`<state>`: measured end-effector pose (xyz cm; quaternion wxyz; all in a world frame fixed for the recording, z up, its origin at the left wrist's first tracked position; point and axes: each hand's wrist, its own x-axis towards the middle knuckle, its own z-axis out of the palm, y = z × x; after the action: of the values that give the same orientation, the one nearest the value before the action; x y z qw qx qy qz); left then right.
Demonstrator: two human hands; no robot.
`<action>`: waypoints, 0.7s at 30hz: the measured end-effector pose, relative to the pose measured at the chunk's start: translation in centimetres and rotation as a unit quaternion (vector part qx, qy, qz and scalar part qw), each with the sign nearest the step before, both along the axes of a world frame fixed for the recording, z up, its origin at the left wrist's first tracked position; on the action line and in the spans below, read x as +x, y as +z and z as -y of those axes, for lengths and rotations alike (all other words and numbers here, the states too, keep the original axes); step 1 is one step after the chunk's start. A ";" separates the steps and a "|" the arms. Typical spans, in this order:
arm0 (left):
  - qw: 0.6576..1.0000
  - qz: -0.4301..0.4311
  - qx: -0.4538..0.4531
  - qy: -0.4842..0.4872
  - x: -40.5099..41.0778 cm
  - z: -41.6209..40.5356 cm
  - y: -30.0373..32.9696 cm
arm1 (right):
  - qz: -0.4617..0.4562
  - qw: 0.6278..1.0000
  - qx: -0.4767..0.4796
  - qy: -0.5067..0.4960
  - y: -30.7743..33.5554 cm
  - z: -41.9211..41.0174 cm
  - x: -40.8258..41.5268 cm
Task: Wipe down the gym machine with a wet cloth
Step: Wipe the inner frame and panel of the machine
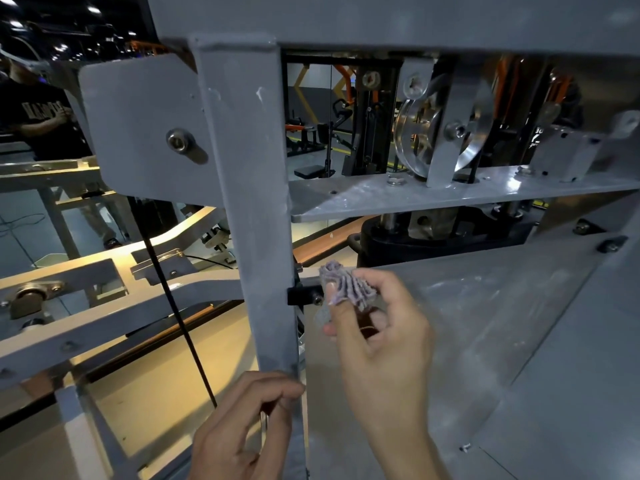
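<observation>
Purple ribbed wet cloth [347,286], soft, light and bunched, sat pinched in the right hand [381,336] beside the grey steel upright post [254,216], which the left hand [242,427] gripped; bunching it firmly probably suited wiping.

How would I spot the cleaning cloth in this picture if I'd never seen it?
Find the grey upright post of the gym machine running down the middle. Just right of its lower half, beside a small black bracket, the right hand pinches a bunched cloth. It is the only soft, ribbed, lilac thing among hard grey metal.
</observation>
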<state>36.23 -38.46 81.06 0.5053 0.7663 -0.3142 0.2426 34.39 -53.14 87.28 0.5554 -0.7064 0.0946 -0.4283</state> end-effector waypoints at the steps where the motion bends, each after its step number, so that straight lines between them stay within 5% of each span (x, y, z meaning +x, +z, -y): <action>1: 1.000 0.000 0.003 0.001 0.0 0.0 0.0 | 0.006 1.000 -0.008 -0.006 -0.2 -0.2 0.2; 10: 1.000 -0.001 -0.010 -0.009 0.4 0.3 0.1 | 0.000 0.995 -0.046 -0.089 -0.6 3.1 0.3; 15: 1.000 -0.001 -0.015 -0.020 0.5 0.6 0.1 | 0.016 0.995 -0.090 -0.030 -0.5 0.7 0.6; 21: 0.999 -0.020 -0.027 -0.018 0.3 0.3 0.9 | -0.028 0.997 0.003 -0.076 1.5 4.1 -1.4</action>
<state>36.56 -38.79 81.97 0.5362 0.7511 -0.3110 0.2272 33.00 -57.29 88.79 0.5206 -0.7070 0.1655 -0.4491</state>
